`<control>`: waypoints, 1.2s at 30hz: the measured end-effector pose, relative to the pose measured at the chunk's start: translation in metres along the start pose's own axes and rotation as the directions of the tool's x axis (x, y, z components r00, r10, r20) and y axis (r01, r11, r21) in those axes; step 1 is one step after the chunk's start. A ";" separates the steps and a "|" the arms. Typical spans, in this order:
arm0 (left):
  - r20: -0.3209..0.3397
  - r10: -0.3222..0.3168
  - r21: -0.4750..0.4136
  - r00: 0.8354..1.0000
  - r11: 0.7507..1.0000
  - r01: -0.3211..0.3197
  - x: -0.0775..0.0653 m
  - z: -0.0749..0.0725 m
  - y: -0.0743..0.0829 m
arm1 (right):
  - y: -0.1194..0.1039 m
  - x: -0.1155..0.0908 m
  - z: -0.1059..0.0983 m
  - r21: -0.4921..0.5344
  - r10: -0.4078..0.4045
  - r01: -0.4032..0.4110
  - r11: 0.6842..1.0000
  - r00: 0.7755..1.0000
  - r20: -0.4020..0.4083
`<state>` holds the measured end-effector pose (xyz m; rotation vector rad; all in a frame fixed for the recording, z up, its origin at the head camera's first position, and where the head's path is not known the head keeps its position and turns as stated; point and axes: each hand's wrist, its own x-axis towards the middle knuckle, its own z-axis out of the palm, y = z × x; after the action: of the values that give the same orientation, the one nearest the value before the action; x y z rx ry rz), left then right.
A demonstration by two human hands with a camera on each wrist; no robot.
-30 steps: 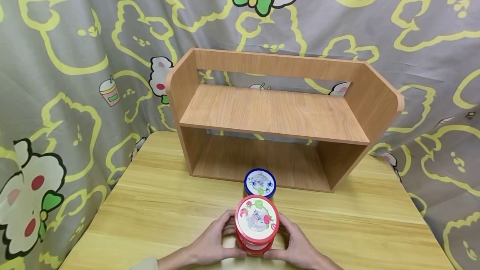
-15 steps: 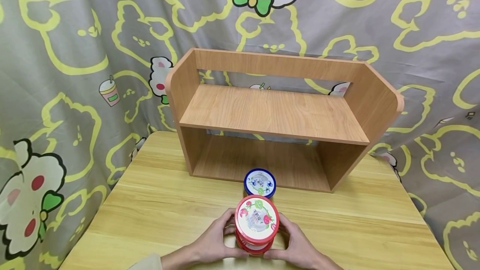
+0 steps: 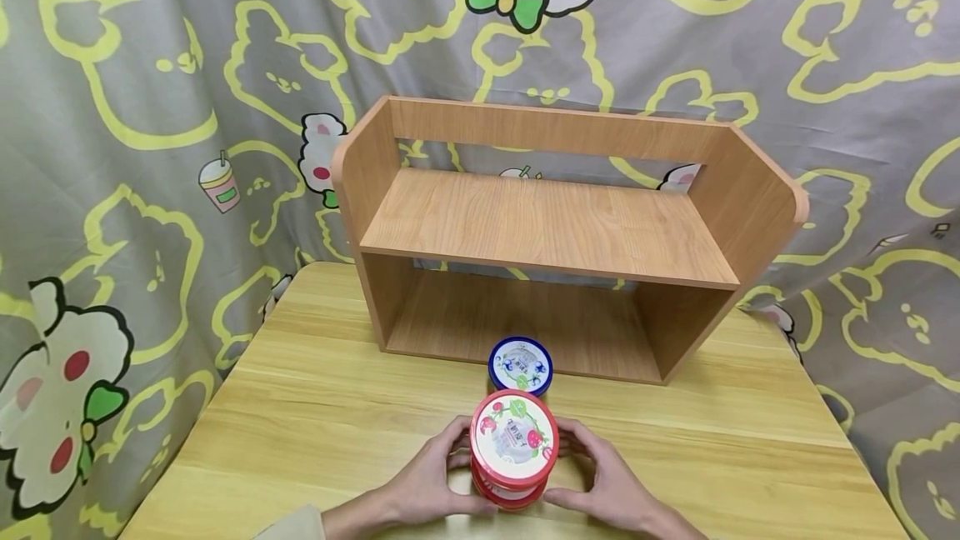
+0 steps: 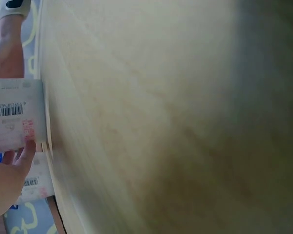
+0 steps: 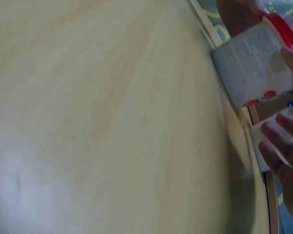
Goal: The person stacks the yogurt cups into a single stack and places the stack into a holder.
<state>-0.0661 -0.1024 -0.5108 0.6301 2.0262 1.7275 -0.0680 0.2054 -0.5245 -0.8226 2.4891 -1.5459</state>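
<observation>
Two white tubs with red lids stand stacked on the table in the head view. The upper tub (image 3: pixel 514 438) has a strawberry-printed lid and mostly covers the lower tub (image 3: pixel 510 497). My left hand (image 3: pixel 427 477) holds the stack from the left, thumb in front and fingers around its side. To the right, my right hand (image 3: pixel 611 482) has its fingers spread beside the stack, with the thumb a little apart from it. In the right wrist view, straight fingers (image 5: pixel 278 144) show near the white tub (image 5: pixel 256 61). Just behind stands a blue-lidded tub (image 3: pixel 520 366).
A two-tier wooden shelf (image 3: pixel 547 223) stands at the back of the light wooden table (image 3: pixel 300 407). Right behind the blue-lidded tub is the shelf's lower board (image 3: pixel 450 323). A patterned curtain (image 3: pixel 187 107) hangs around the table.
My right hand has moved slightly to the right, its thumb coming away from the stack. The left hand has barely shifted, and the tubs stand where they were.
</observation>
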 end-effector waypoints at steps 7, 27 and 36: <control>0.000 -0.003 -0.003 1.000 1.000 0.003 0.000 0.000 0.001 | 0.003 0.004 -0.014 0.012 -0.082 0.083 0.997 0.995 -0.059; 0.014 0.013 -0.012 1.000 1.000 -0.013 0.001 -0.001 0.001 | 0.018 0.036 -0.042 -0.039 -0.118 0.112 0.993 0.970 -0.212; 0.014 0.010 -0.009 1.000 1.000 -0.010 0.000 -0.001 0.001 | 0.024 0.052 -0.041 -0.054 -0.065 0.055 0.997 0.976 -0.208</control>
<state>-0.0671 -0.1029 -0.5095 0.6495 2.0077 1.7322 -0.1366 0.2212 -0.5151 -0.7856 2.6810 -1.6799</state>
